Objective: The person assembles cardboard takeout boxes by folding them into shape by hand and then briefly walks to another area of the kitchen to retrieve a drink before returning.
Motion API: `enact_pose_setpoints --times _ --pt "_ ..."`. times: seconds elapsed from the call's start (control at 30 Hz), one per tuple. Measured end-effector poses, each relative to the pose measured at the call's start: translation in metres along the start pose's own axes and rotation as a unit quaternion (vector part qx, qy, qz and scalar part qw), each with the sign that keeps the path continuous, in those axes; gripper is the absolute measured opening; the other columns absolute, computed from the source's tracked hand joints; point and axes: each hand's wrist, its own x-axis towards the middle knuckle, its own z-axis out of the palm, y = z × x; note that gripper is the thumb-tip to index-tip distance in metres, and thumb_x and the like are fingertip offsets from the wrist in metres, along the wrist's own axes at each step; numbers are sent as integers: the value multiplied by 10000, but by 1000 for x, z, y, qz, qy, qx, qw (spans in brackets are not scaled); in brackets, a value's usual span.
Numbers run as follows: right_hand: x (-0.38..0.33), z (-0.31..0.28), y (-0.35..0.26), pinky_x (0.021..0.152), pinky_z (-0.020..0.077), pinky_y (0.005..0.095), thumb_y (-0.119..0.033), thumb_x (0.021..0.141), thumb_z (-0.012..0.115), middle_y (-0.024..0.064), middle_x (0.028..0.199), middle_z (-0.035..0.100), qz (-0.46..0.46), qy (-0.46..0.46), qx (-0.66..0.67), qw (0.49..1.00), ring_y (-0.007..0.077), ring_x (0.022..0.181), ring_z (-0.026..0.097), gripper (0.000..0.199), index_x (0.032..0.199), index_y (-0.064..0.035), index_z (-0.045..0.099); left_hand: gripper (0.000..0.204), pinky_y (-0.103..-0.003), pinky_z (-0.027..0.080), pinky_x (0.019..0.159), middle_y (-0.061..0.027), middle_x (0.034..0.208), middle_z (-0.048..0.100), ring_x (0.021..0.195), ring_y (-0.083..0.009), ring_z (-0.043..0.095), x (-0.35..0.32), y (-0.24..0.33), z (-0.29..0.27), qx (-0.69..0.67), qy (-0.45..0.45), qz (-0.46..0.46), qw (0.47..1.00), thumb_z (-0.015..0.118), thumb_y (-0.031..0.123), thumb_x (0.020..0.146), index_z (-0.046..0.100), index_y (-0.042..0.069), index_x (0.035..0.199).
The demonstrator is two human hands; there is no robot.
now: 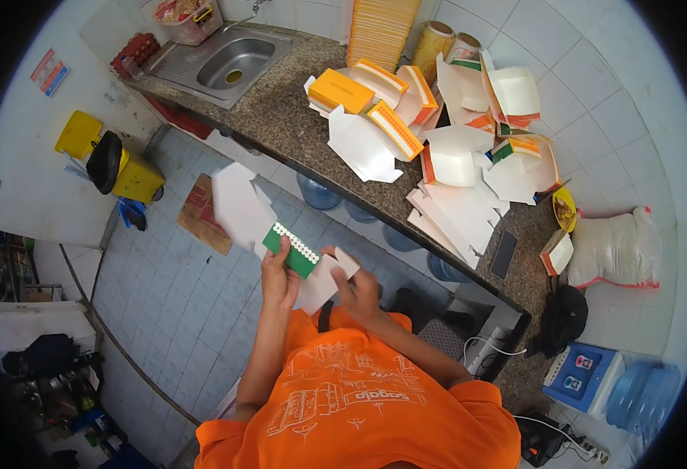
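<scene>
Between my two hands, over the floor in front of the counter, is a partly folded cardboard food box (242, 207), white inside with one green side dotted in white. My left hand (280, 277) is closed on the green side, its thumb lying over it. At the other end my right hand (357, 295) pinches a white flap that stands bent up. The box's large lid panel spreads out to the far left and looks slightly blurred. Parts of the fingers are hidden behind the card.
On the granite counter (292, 129) lie folded boxes, orange (342, 91) and white (449, 160), beside flat white card sheets (457, 223) and a dark phone (504, 254). A stack of yellow cartons (382, 31) stands behind. The steel sink (238, 62) is at left; a yellow bin (136, 178) stands on the floor.
</scene>
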Motion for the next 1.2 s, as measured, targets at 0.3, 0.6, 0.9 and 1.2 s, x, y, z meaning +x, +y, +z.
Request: enact_pose_setpoints --times 0.3,0.6,0.9,1.2 --pt "53 -20 0 1008 517 406 -37 826 724 186 1445 511 -258 59 -232 936 346 1329 513 498 1313 -41 619 317 -276 523 801 -28 1107 660 957 -98 625 -5 -40 26 144 -57 137 979 537 326 1043 615 41 1155" --pt "63 -9 -8 1036 485 435 -53 855 703 152 1473 494 -278 146 -230 921 375 1314 520 471 1319 -73 628 331 -217 452 695 -21 966 651 847 -59 581 -6 -63 31 94 -119 130 980 482 319 1069 622 19 1087" --pt "65 -25 -19 1053 459 430 -48 844 705 162 1489 477 -332 128 -331 874 377 1344 480 518 1351 -110 615 351 -226 370 578 48 774 541 637 -51 430 -6 -56 57 48 -60 111 991 499 358 1061 627 39 989" --pt "52 -27 -28 742 463 352 -227 1034 494 86 910 550 -198 91 -58 974 224 816 567 418 1410 -52 546 289 -237 435 625 -5 838 640 719 -50 528 -16 -17 33 402 -87 174 895 505 191 1056 631 -59 1129"
